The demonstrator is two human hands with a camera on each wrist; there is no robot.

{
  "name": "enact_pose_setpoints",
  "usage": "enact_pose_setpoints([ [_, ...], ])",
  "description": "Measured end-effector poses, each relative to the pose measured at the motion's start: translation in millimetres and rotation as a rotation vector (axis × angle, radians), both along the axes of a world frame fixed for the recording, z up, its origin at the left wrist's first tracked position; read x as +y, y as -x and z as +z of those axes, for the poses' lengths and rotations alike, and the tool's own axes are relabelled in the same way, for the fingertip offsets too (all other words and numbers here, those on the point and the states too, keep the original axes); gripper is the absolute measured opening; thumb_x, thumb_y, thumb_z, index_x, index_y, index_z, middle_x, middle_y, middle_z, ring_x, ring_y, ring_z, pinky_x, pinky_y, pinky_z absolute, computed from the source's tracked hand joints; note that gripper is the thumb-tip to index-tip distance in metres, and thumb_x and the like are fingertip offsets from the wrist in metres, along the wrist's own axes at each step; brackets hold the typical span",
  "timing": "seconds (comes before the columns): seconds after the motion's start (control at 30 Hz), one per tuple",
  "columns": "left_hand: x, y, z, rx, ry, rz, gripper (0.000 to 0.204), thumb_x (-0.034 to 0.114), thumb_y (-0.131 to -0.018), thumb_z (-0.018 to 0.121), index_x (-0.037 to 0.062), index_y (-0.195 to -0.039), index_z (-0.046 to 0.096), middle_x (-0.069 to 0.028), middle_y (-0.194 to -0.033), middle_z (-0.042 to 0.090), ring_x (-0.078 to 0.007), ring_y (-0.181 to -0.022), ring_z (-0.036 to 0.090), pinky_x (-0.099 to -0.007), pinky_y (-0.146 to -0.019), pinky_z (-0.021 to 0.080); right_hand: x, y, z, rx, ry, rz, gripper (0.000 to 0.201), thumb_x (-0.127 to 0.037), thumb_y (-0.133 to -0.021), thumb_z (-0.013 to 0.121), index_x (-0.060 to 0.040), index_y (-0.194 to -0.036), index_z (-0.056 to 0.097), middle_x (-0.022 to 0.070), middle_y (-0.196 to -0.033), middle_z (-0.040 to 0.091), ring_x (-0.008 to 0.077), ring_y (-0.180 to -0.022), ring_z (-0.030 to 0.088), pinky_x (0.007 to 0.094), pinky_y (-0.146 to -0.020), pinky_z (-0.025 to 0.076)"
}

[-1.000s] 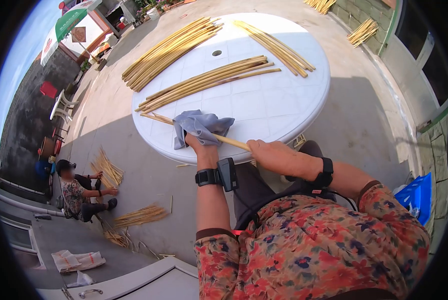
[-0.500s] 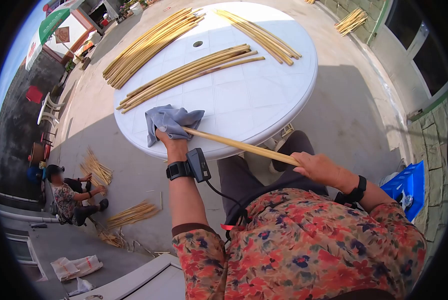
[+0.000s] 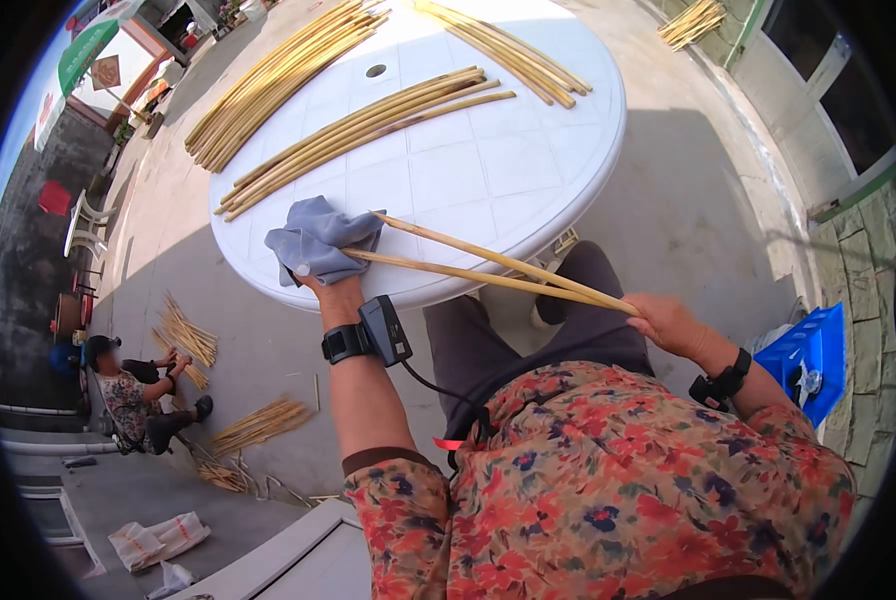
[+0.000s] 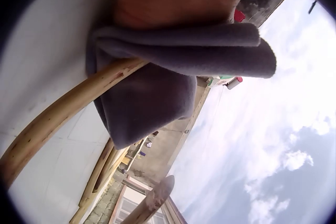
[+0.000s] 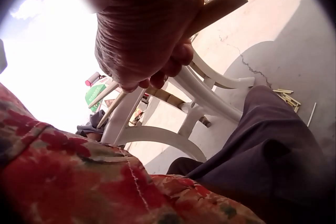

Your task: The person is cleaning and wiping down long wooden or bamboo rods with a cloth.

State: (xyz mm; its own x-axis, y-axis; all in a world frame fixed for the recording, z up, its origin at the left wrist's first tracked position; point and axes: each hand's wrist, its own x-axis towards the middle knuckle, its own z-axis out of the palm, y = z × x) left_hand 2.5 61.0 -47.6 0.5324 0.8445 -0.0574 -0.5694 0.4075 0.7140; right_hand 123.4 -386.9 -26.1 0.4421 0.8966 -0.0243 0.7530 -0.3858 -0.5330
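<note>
Where only one stick showed before, two now spread from the curled right hand [image 3: 665,325], the upper stick [image 3: 468,248] ending outside the cloth [image 3: 318,238], which the left hand [image 3: 332,293] grips around the lower stick [image 3: 448,268] by the bench's [image 3: 448,205] near-left edge.

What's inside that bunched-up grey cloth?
One stick runs into the cloth, held by the left hand. The stick's wrapped part and most fingers are hidden.
</note>
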Motion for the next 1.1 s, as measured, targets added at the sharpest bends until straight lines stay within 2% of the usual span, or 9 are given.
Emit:
enact_pose_setpoints([
  [0.07,14,4,-16,-0.026,-0.041,-0.082,0.040,0.042,-0.088,0.038,0.0094,-0.111,0.044,-0.0061,-0.112,0.048,-0.0235,-0.104,0.044,-0.0383,-0.091,0.038,-26,-4,-5,-0.001,0.010,-0.032,0.028,-0.019,-0.082,0.054,-0.0075,-0.108,0.049,0.0141,-0.091,0.056,0.0337,-0.078,0.055,0.0377,-0.067,0.045],
  [0.13,54,11,-63,0.486,-1.143,-0.025,0.040,0.038,-0.091,0.035,0.0093,-0.118,0.041,-0.0073,-0.117,0.046,-0.0240,-0.109,0.041,-0.0384,-0.098,0.032,-47,-6,-6,0.061,0.078,-0.188,0.030,-0.023,-0.085,0.050,-0.0067,-0.109,0.049,0.0155,-0.093,0.056,0.0335,-0.079,0.055,0.0348,-0.067,0.045],
  [0.27,-4,23,-56,0.413,-0.817,-0.042,0.045,0.038,-0.090,0.035,0.0086,-0.124,0.037,-0.0083,-0.126,0.041,-0.0240,-0.116,0.036,-0.0360,-0.102,0.028,-36,-1,6,0.164,-0.030,-0.312,0.035,-0.028,-0.087,0.044,-0.0052,-0.114,0.048,0.0136,-0.088,0.055,0.0273,-0.075,0.055,0.0311,-0.068,0.044],
  [0.4,-26,18,-39,0.315,-0.530,0.025,0.046,0.038,-0.090,0.036,0.0083,-0.126,0.035,-0.0087,-0.129,0.039,-0.0239,-0.119,0.035,-0.0351,-0.103,0.027,27,1,20,0.339,-0.298,-0.215,0.039,-0.027,-0.091,0.035,-0.0018,-0.119,0.045,0.0084,-0.085,0.052,0.0158,-0.073,0.051,0.0273,-0.070,0.042],
  [0.6,-29,3,-8,0.210,-0.421,0.100,0.046,0.037,-0.090,0.036,0.0083,-0.126,0.035,-0.0087,-0.129,0.039,-0.0238,-0.118,0.035,-0.0347,-0.102,0.027,123,2,52,0.260,-0.359,-0.082,0.035,-0.024,-0.091,0.038,-0.0025,-0.117,0.047,0.0111,-0.083,0.052,0.0204,-0.074,0.052,0.0298,-0.070,0.043],
  [0.67,-28,2,-4,0.196,-0.411,0.084,0.046,0.037,-0.090,0.037,0.0083,-0.126,0.035,-0.0087,-0.129,0.039,-0.0237,-0.118,0.035,-0.0346,-0.102,0.028,148,4,59,0.226,-0.243,-0.019,0.032,-0.021,-0.089,0.044,-0.0034,-0.115,0.047,0.0132,-0.091,0.053,0.0241,-0.077,0.054,0.0302,-0.072,0.043],
  [0.87,-30,16,-18,0.240,-0.396,-0.191,0.045,0.036,-0.089,0.037,0.0083,-0.126,0.035,-0.0087,-0.128,0.040,-0.0236,-0.118,0.036,-0.0342,-0.102,0.028,208,25,57,-0.063,-0.221,0.102,0.032,-0.021,-0.082,0.054,-0.0077,-0.110,0.045,0.0144,-0.096,0.053,0.0326,-0.083,0.056,0.0400,-0.070,0.046],
  [1.03,-62,24,-21,0.249,-0.358,-0.152,0.045,0.035,-0.089,0.038,0.0083,-0.126,0.035,-0.0088,-0.128,0.040,-0.0235,-0.117,0.036,-0.0339,-0.101,0.029,231,28,41,-0.077,-0.170,0.115,0.028,-0.021,-0.082,0.054,-0.0065,-0.104,0.042,0.0154,-0.086,0.056,0.0343,-0.079,0.057,0.0417,-0.065,0.046],
  [1.1,-64,13,-17,0.252,-0.390,-0.091,0.045,0.035,-0.089,0.038,0.0083,-0.126,0.036,-0.0088,-0.128,0.040,-0.0234,-0.117,0.036,-0.0338,-0.101,0.029,234,33,38,-0.068,-0.096,0.122,0.030,-0.021,-0.082,0.055,-0.0056,-0.105,0.044,0.0147,-0.078,0.058,0.0298,-0.070,0.059,0.0392,-0.061,0.047],
])
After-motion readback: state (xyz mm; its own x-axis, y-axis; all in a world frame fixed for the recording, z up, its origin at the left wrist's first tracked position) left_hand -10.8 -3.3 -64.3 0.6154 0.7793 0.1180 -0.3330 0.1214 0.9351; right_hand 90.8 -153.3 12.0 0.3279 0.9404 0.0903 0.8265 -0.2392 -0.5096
